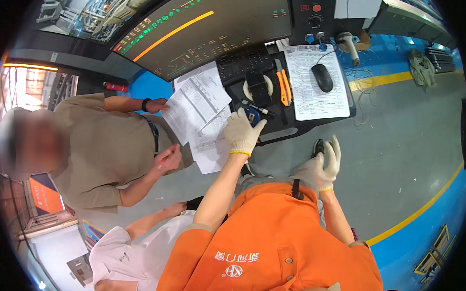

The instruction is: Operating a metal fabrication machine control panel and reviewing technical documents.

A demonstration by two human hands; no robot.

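Workshop floor (387,150), painted grey with yellow lines and blue areas, spreads to the right of and beneath a dark surface (309,125) that stands below a large tilted screen (214,36). Along the far side of this surface lies a black keyboard (244,64); to the right, a black mouse (322,78) rests on a printed sheet (321,106), and an orange cutter-like tool (282,90) lies between that sheet and a cream roll with a dark object across it. On the left, a co-worker (110,150) holds papers (198,103) that reach toward the near-left corner. Gloved, the left hand (243,132) is at the near edge, its thumb and fingers apart around a blue-and-black tape measure (252,117); whether they are clamped on it I cannot tell, since the hand partly covers it. Just beyond the tape measure is a dark pen-like item (262,109). The right hand (327,165), also gloved, hangs well apart from the surface, its fingers loosely extended and holding nothing. Judging from this pose, the step in hand is taking hold of or setting down the tape measure; either move calls for control of its rounded case without nudging the pen-like item beside it.
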